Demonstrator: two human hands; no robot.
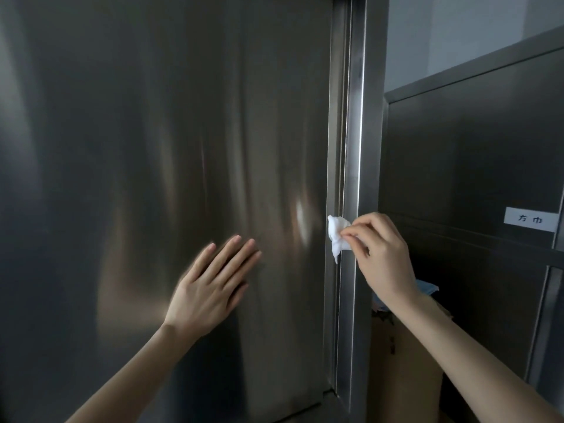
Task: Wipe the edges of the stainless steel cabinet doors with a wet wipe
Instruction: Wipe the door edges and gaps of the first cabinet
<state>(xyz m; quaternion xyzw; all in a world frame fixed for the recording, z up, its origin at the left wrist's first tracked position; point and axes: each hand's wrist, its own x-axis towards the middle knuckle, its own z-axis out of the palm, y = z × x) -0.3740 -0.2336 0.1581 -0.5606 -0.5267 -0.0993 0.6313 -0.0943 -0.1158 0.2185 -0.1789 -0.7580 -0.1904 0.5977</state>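
A tall stainless steel cabinet door [158, 148] fills the left and middle of the head view. Its right edge [335, 148] meets a vertical steel frame post [355, 132]. My right hand [381, 254] pinches a crumpled white wet wipe [338, 232] and holds it against that edge, at about mid-height. My left hand [210, 285] lies flat on the door face with its fingers straight and together, to the left of the wipe.
To the right stands a second steel cabinet [473, 163] with a small white label [529, 219]. A cardboard box [406, 361] sits low between the two cabinets, with something blue [427, 290] on top. A pale wall [457, 32] shows above.
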